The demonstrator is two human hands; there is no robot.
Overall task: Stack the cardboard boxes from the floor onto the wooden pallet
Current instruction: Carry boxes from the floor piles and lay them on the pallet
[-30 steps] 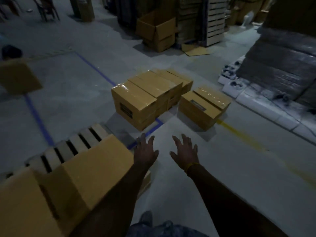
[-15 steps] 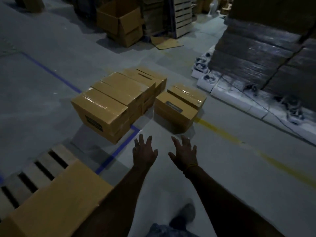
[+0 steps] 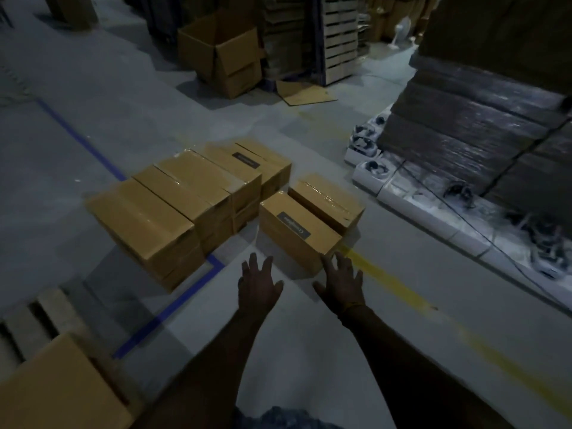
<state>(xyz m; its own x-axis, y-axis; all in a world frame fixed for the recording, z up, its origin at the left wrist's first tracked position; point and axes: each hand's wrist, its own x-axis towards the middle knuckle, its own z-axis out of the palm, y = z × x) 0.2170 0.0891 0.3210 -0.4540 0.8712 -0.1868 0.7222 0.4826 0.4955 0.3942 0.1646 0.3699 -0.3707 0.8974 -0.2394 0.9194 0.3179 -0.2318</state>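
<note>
Two empty hands closing in on the next box
Left hand (image 3: 258,284) and right hand (image 3: 342,283), fingers spread, have advanced to just short of the nearest cardboard box (image 3: 298,232) on the floor (image 3: 402,305); wooden pallet (image 3: 34,320) now sits behind-left, one box (image 3: 55,388) aboard

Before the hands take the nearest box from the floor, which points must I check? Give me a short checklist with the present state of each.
1. Left hand free, fingers spread: ok.
2. Right hand free, fingers spread: ok.
3. Nearest box closed, label on top, floor in front of it bare: ok.
4. Hands already on the box: not ok; whether the right fingertips touch its near corner, cannot tell.
5. Free slats on the wooden pallet beside the box already on it: ok.
6. Weight of the box: cannot tell.
</note>
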